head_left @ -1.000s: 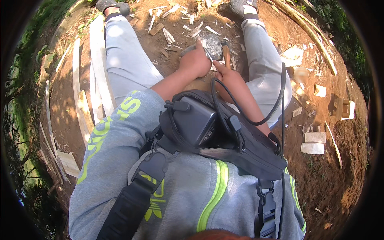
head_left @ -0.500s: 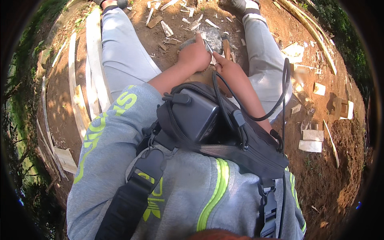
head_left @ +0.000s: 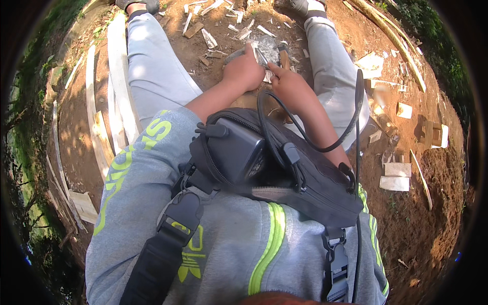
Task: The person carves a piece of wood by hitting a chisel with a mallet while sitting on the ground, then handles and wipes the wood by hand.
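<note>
Between my spread legs, my left hand [head_left: 243, 70] is closed with its thumb up, gripping a small pale piece of wood [head_left: 254, 46] that shows only at its tip. My right hand [head_left: 292, 87] is closed round a tool with a narrow metal blade [head_left: 262, 56], apparently a knife; its handle is hidden in the palm. The right index finger points along the blade, which meets the wood by the left thumb. Just beyond lies a grey stone [head_left: 269, 46]. A hammer [head_left: 284, 57] with a dark head and wooden handle rests against it, beside the right hand.
Wood chips [head_left: 208, 38] litter the brown soil ahead. Long pale planks [head_left: 118, 66] lie left of my leg; a long pole [head_left: 391, 38] lies at far right. Cut wooden blocks [head_left: 395, 183] are scattered on the right. A black bag [head_left: 305, 188] with a looping cable [head_left: 351, 127] hangs at my chest.
Both hands keep their grips and have shifted only slightly. The bag and cable loop have swung a little to the left.
</note>
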The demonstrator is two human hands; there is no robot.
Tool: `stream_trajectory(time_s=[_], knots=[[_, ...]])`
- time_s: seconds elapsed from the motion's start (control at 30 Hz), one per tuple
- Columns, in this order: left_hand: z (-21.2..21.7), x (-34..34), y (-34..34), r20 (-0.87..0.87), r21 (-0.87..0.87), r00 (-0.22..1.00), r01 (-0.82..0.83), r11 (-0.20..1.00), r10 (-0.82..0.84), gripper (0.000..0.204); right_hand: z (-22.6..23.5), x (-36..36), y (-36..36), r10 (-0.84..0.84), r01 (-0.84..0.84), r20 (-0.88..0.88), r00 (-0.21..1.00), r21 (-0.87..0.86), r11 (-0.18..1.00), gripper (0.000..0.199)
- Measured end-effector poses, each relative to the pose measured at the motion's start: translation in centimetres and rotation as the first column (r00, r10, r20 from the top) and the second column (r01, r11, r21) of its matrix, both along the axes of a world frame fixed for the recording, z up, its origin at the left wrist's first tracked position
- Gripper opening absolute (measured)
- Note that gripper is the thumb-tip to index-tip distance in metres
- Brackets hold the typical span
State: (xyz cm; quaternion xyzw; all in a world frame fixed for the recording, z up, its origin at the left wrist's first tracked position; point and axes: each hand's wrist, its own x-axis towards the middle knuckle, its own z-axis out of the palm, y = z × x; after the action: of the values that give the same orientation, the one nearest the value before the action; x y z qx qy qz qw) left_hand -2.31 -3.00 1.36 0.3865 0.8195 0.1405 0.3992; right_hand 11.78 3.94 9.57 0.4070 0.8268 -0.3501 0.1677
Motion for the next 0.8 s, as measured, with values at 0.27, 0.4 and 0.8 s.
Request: stream_trajectory(time_s=[0.27,0.4,0.8], knots=[[0.2,-0.2,0.3,-0.007,-0.010,1.000,0.003,1.000,-0.003,0.095,0.0,1.2,-0.4,0.015,-0.014,-0.026,1.000,0.037,0.999,0.049],[0.2,-0.1,0.2,-0.016,-0.035,1.000,-0.023,0.999,0.022,0.095,-0.4,0.6,-0.9,-0.033,0.034,-0.055,0.998,0.012,0.999,0.049],[1.1,-0.1,-0.2,0.021,-0.010,1.000,0.008,1.000,-0.008,0.093,-2.8,-0.8,0.6,0.024,-0.026,0.019,1.000,0.131,0.991,0.049]])
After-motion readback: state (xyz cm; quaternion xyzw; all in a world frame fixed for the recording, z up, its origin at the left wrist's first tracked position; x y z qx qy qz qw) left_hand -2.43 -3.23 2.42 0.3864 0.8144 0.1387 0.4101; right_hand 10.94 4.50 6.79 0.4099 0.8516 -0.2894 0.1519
